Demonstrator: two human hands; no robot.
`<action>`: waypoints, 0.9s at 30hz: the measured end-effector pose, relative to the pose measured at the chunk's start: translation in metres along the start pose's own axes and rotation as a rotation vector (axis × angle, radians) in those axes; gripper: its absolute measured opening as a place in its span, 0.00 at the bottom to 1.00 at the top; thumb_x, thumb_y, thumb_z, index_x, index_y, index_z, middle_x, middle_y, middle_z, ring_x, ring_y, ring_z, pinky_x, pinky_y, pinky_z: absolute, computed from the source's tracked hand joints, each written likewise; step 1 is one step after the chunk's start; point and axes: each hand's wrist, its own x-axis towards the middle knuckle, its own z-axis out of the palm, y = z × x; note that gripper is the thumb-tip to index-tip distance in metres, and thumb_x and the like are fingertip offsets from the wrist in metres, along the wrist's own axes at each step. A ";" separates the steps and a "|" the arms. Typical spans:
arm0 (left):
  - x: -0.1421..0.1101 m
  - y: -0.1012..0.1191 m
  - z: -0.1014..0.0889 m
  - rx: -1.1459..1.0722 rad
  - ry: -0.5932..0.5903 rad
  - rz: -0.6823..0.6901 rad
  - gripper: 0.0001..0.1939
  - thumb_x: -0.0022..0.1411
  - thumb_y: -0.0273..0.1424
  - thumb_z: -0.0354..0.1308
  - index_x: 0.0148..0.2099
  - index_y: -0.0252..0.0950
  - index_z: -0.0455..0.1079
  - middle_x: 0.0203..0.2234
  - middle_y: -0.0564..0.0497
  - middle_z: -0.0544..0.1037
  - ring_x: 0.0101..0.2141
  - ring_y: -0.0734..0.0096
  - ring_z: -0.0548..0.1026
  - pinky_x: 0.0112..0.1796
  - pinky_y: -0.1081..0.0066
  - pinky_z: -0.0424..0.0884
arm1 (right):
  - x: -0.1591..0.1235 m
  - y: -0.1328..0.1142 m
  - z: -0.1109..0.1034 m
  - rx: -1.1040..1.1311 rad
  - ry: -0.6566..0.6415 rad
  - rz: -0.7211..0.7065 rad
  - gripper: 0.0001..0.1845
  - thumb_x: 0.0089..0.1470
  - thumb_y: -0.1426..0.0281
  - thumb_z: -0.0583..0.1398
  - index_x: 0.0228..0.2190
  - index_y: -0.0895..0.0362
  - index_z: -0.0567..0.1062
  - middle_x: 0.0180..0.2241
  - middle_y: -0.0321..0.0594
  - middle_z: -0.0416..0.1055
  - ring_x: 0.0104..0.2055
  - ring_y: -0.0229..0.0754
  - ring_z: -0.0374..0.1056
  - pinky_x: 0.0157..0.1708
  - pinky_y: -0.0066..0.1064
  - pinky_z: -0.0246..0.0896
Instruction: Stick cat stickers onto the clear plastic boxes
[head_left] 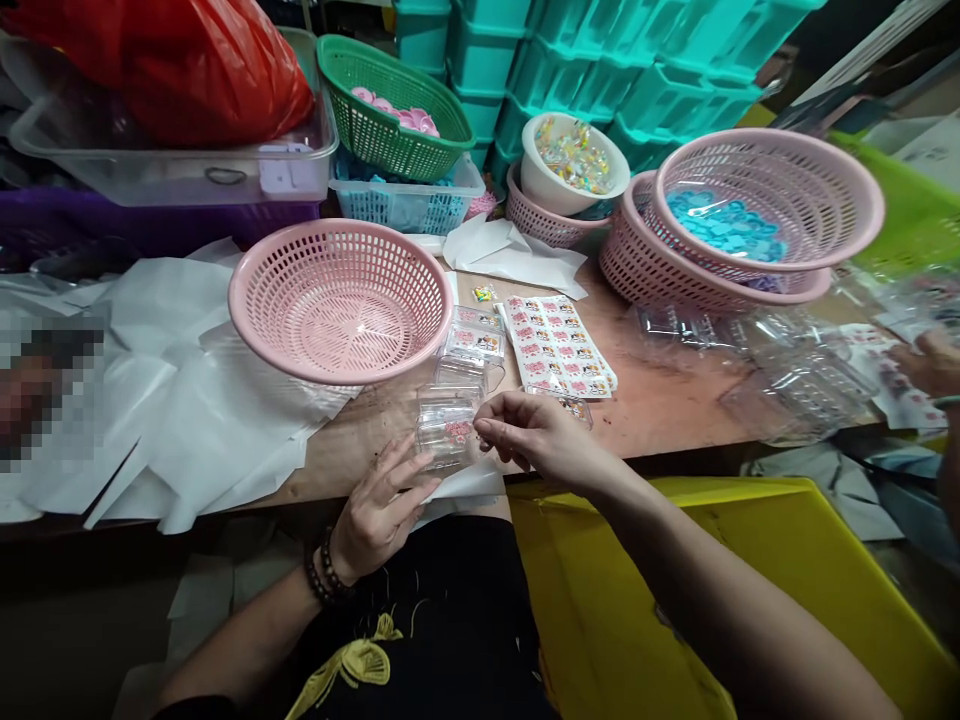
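A small clear plastic case (439, 405) lies near the table's front edge. The outstretched fingers of my left hand (386, 505) hold it along its lower left side. A clear sticker with pink print (457, 432) is against the case; whether it is fully stuck down I cannot tell. My right hand (536, 435) is closed in a pinch at the sticker's right edge. Just beyond are more clear cases (476, 345) with printed labels. To their right lies a stack of sticker sheets (559, 345), with another labelled piece partly hidden behind my right hand.
A pink basket (341, 370) stands left, beside white paper sheets (150, 380). Right are stacked pink baskets (765, 150) with blue pieces and clear plastic trays (795, 390). A white bowl (540, 180) and green basket (397, 140) stand behind. Another person's hand (934, 362) is far right.
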 end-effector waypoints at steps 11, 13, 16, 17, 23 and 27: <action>-0.007 -0.008 0.006 -0.109 0.006 0.021 0.19 0.62 0.16 0.56 0.54 0.34 0.70 0.54 0.41 0.72 0.62 0.48 0.65 0.55 0.50 0.74 | 0.023 -0.012 0.008 0.027 -0.106 0.234 0.12 0.52 0.65 0.65 0.23 0.58 0.70 0.18 0.32 0.68 0.13 0.27 0.54 0.11 0.22 0.47; -0.006 -0.008 0.007 -0.121 0.014 0.020 0.20 0.63 0.17 0.55 0.55 0.34 0.70 0.54 0.41 0.72 0.62 0.48 0.65 0.54 0.50 0.75 | 0.024 -0.014 0.008 0.013 -0.108 0.262 0.13 0.53 0.65 0.64 0.23 0.58 0.70 0.18 0.32 0.67 0.13 0.27 0.53 0.11 0.22 0.45; -0.007 -0.009 0.008 -0.140 0.020 0.022 0.20 0.64 0.17 0.55 0.56 0.35 0.70 0.54 0.41 0.71 0.63 0.47 0.65 0.54 0.50 0.75 | 0.024 -0.019 0.008 -0.031 -0.099 0.298 0.13 0.52 0.64 0.65 0.23 0.58 0.70 0.17 0.31 0.67 0.14 0.27 0.53 0.13 0.23 0.44; -0.008 -0.009 0.008 -0.147 0.017 0.025 0.19 0.64 0.17 0.55 0.56 0.34 0.70 0.53 0.40 0.71 0.63 0.46 0.64 0.54 0.51 0.75 | 0.023 -0.020 0.009 -0.050 -0.095 0.308 0.14 0.51 0.63 0.66 0.23 0.58 0.70 0.17 0.31 0.66 0.14 0.27 0.52 0.13 0.23 0.44; -0.013 -0.012 0.010 -0.164 0.010 0.011 0.20 0.64 0.17 0.55 0.56 0.34 0.71 0.49 0.42 0.70 0.62 0.46 0.66 0.55 0.54 0.75 | 0.023 -0.026 0.012 -0.136 -0.075 0.322 0.18 0.48 0.57 0.68 0.23 0.58 0.71 0.17 0.30 0.65 0.16 0.28 0.50 0.16 0.26 0.42; -0.013 -0.013 0.011 -0.168 0.013 0.007 0.20 0.64 0.17 0.55 0.57 0.34 0.71 0.48 0.42 0.70 0.61 0.47 0.67 0.55 0.56 0.75 | 0.024 -0.023 0.013 -0.144 -0.063 0.305 0.19 0.47 0.56 0.67 0.24 0.58 0.71 0.17 0.29 0.64 0.16 0.28 0.48 0.17 0.26 0.40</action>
